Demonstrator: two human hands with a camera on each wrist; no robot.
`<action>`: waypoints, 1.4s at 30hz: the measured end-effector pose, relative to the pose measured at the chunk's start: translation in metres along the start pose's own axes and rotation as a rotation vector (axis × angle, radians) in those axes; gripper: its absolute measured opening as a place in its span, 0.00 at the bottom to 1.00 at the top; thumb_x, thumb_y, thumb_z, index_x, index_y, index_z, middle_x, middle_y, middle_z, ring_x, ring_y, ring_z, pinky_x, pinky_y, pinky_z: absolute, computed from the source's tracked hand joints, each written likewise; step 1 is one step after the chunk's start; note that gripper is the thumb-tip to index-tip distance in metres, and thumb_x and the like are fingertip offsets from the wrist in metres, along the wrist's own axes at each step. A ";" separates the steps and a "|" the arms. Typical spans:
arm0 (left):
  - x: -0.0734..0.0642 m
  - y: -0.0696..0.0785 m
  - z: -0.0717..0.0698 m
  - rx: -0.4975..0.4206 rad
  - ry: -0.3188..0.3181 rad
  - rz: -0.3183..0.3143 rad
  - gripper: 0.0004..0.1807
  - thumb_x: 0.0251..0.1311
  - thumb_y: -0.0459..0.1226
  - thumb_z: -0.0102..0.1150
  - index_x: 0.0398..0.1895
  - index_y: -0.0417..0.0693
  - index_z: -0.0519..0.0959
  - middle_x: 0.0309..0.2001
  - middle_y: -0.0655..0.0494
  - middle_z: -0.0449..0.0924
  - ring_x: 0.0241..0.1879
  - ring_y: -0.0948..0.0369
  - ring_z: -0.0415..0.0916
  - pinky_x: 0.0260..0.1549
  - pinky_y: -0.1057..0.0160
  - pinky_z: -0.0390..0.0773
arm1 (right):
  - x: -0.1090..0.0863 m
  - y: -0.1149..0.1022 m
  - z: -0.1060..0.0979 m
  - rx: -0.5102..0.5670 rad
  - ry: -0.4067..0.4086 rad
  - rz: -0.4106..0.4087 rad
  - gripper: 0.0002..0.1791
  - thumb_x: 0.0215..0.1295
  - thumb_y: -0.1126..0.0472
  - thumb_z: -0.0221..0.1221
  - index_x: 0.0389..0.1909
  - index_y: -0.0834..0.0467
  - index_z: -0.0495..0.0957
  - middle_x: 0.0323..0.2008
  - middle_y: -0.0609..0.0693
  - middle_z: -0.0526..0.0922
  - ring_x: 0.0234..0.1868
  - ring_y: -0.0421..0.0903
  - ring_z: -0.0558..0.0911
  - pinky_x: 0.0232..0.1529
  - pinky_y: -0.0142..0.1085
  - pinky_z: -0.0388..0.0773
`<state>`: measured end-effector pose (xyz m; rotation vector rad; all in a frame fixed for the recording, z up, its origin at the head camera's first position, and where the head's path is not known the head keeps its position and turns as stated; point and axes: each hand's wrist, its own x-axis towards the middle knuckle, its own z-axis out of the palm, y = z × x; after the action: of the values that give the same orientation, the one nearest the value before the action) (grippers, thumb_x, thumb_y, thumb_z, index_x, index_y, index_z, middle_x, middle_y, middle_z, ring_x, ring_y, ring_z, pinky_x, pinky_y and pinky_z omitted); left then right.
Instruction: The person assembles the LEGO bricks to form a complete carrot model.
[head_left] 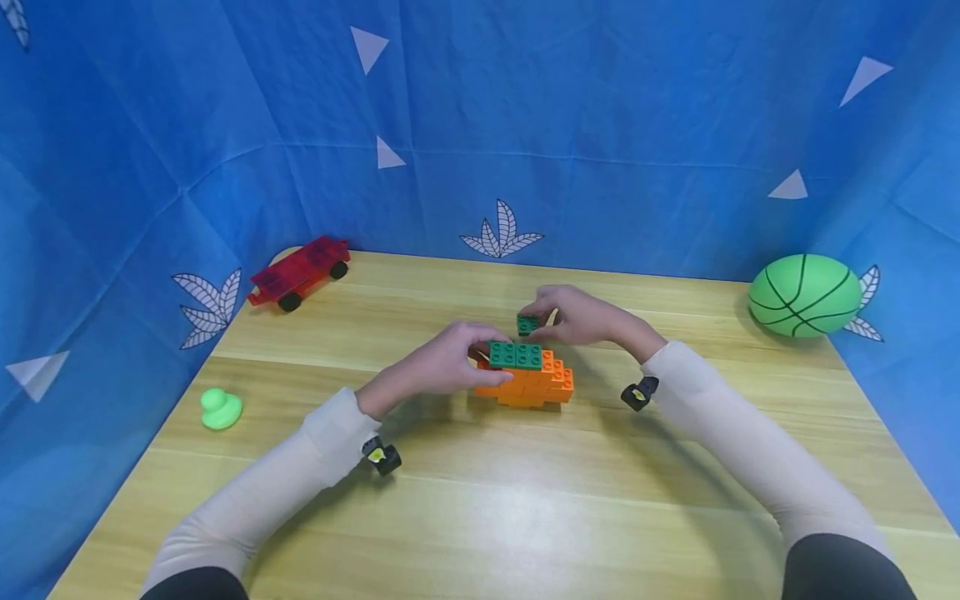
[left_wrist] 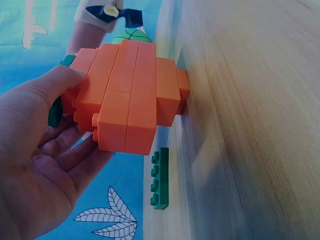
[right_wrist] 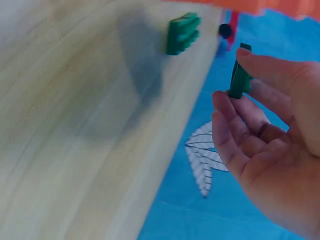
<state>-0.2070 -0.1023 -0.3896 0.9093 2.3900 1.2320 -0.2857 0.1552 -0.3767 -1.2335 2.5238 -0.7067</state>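
Note:
A stepped block build of orange toy bricks stands on the table, wider at its middle, with green bricks on top. My left hand holds its upper left part, thumb on the near side and fingers behind. Just behind the build, my right hand pinches a small green brick between thumb and fingertips, above the table. Another green brick with a row of studs lies on the table behind the build; I cannot make it out in the head view.
On the wooden table, a red toy car sits at the back left. A light green rubber duck is near the left edge. A green ball rests in the back right corner. Blue cloth hangs around the table.

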 end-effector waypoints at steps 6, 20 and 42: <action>0.001 0.001 0.001 -0.004 0.001 -0.011 0.18 0.63 0.43 0.70 0.54 0.49 0.83 0.46 0.57 0.86 0.42 0.63 0.85 0.51 0.58 0.85 | -0.031 -0.023 -0.015 0.039 0.039 0.009 0.20 0.66 0.59 0.69 0.57 0.59 0.84 0.40 0.48 0.82 0.44 0.48 0.83 0.48 0.47 0.86; 0.001 0.001 0.001 0.022 -0.001 -0.011 0.23 0.63 0.45 0.70 0.59 0.49 0.82 0.51 0.56 0.85 0.45 0.63 0.85 0.54 0.57 0.85 | -0.077 -0.047 -0.013 0.035 0.130 -0.048 0.16 0.65 0.60 0.69 0.53 0.54 0.85 0.50 0.45 0.86 0.46 0.41 0.82 0.43 0.42 0.86; 0.002 0.001 0.001 0.004 -0.008 -0.017 0.19 0.63 0.45 0.71 0.55 0.51 0.83 0.48 0.57 0.85 0.43 0.63 0.84 0.48 0.63 0.85 | -0.069 -0.058 -0.003 0.041 0.097 -0.033 0.15 0.60 0.64 0.70 0.49 0.59 0.88 0.37 0.47 0.81 0.36 0.38 0.83 0.41 0.31 0.85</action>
<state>-0.2072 -0.1001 -0.3894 0.8912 2.3898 1.2150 -0.2057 0.1797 -0.3437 -1.2583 2.5579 -0.8413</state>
